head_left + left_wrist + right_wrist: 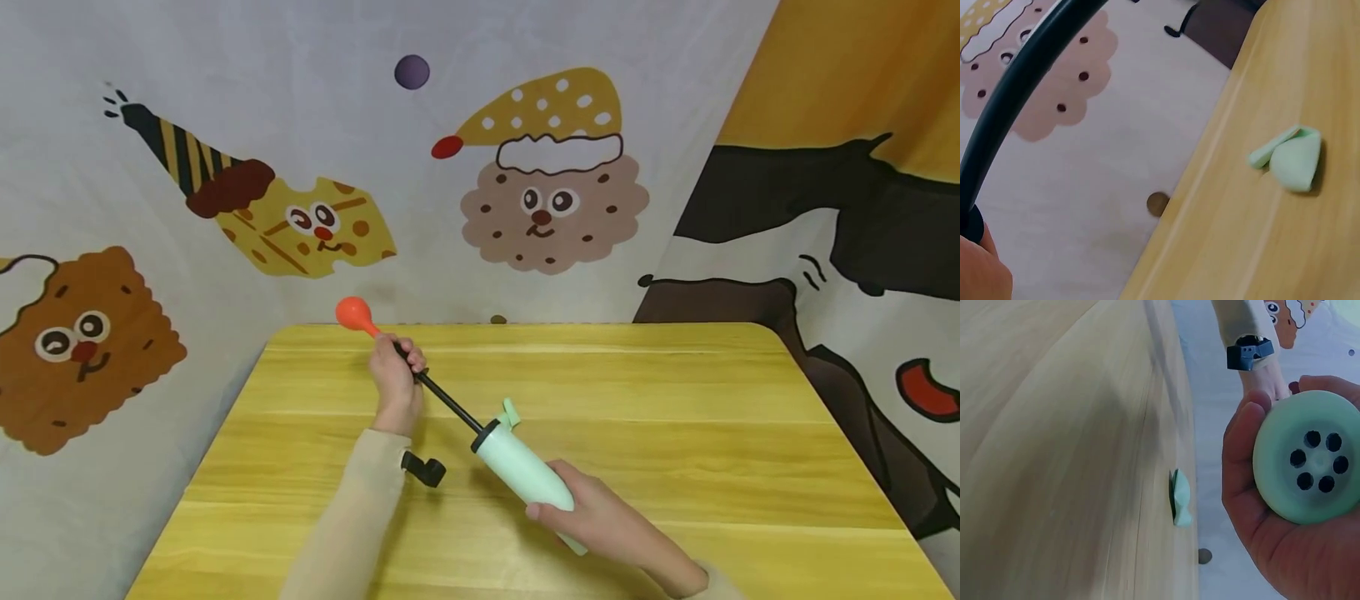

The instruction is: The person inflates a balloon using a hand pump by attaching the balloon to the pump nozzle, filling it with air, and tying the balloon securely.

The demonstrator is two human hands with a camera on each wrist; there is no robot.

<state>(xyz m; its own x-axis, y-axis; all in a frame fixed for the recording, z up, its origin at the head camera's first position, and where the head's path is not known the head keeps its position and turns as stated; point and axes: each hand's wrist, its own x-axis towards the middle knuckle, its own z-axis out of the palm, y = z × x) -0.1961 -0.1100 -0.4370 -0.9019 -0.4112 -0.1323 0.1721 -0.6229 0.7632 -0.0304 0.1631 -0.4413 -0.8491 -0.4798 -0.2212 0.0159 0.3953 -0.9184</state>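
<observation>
Nearest: my right hand [592,512] grips the base end of the mint tube [521,471], fingers wrapped round its side. Right wrist view shows the holed end [1319,460] uncovered. Best not to palm those holes; I'd guess it chokes the airflow. Tube is off the surface [720,450], aimed away and to my left.

Next out: black collar [486,436], then a long bare length of rod [450,402]. I read this as a pump stroke with the rod well drawn. Good form: push straight down the rod's axis, tube moving, rod steady. Side load could bind or bend it.

Mint scrap [1294,159], likely a limp balloon, lies on the surface, off the stroke line.

Farther: my left hand [397,375], fingers curled round the rod's far end at the orange balloon's neck. Joint is hidden, so can't tell how well it's seated. Wants a snug hold there without pinching the air path; slip-off or leak is the main risk.

Farthest: orange balloon [352,313], small and round, sticks out past my left fingers towards the cloth [442,250]. Short, even strokes; watch its size.
</observation>
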